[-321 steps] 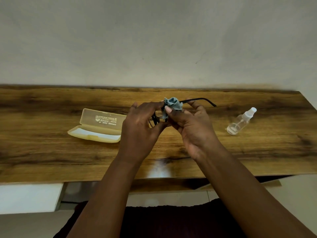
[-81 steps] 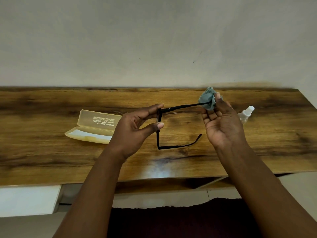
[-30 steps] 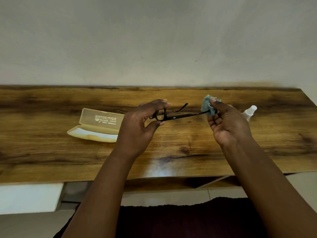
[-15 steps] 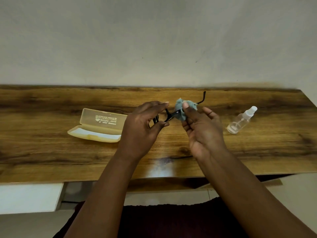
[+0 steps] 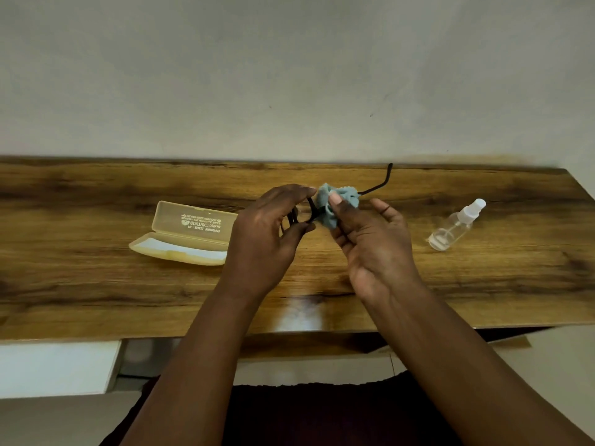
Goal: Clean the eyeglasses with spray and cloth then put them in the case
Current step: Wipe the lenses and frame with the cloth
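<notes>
My left hand grips the front of the black eyeglasses above the middle of the wooden desk. One temple arm sticks out up and to the right; most of the frame is hidden behind my fingers. My right hand pinches a bunched blue-grey cloth around the frame, close to the hinge. The pale yellow glasses case lies open on the desk to the left of my hands. A small clear spray bottle lies on its side to the right.
The desk backs onto a plain grey wall. Its near edge runs just above my dark-clothed lap. A white surface shows below the desk at the lower left.
My right hand slid the cloth leftward along the temple arm from its tip to near the hinge. The spray bottle, hidden behind my right hand before, shows again.
</notes>
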